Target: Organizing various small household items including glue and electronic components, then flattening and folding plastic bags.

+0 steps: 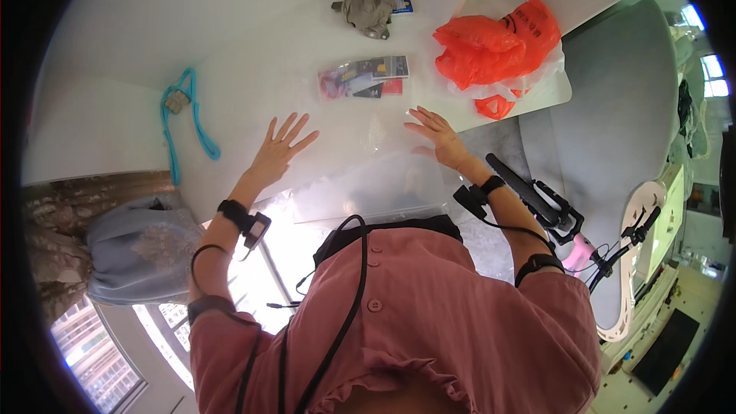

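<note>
My left hand (279, 149) is held with its fingers spread over the white table (230, 195), holding nothing. Near the table's front edge, my right hand (438, 137) also has its fingers apart and nothing in it. A clear plastic sheet or bag (368, 175) lies between and below the hands. Beyond them is a transparent packet (363, 76) with cards or small printed items. A crumpled red plastic bag (497, 43), with whitish plastic under it, lies past my right hand. To the left of my left hand a blue strap loop (198, 121) lies around a small greyish object (177, 102).
At the back are a grey-brown cloth item (367, 13) and a blue printed packet (399, 0). A bicycle (566, 230) with a pink frame stands on the right beside a large grey surface (609, 103). Grey fabric (141, 247) is at the left, by a window.
</note>
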`<action>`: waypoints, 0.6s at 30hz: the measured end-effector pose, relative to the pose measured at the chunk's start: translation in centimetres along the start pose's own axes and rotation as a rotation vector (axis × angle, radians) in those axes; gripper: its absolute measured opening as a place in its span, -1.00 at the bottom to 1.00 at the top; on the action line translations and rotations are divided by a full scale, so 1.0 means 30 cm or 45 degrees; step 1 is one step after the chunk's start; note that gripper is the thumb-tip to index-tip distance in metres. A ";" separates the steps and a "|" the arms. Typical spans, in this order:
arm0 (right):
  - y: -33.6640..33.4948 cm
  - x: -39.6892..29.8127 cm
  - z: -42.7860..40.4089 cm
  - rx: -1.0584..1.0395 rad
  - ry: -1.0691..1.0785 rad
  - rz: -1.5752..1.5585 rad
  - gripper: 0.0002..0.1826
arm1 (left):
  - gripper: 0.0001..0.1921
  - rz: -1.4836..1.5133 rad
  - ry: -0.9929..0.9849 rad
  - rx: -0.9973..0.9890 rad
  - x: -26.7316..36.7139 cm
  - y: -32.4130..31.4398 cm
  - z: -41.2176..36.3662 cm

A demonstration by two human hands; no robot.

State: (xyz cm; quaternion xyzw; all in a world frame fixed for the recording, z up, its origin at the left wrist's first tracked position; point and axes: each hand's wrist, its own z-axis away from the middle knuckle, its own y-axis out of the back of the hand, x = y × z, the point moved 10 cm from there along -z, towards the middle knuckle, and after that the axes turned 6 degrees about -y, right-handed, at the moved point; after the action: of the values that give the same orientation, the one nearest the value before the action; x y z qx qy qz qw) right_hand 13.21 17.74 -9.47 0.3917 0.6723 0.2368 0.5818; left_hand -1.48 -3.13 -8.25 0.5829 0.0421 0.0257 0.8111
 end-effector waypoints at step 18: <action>-0.090 0.345 -0.105 0.007 -0.797 -0.342 -0.67 | -0.39 1.778 0.711 0.671 -0.221 -0.300 -0.113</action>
State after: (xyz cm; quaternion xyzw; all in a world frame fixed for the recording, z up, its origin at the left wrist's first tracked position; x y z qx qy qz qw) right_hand 9.31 24.91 -17.07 0.3549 0.5072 0.0246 0.7849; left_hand -8.47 -3.41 -17.61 0.6191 -0.1266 0.6623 0.4024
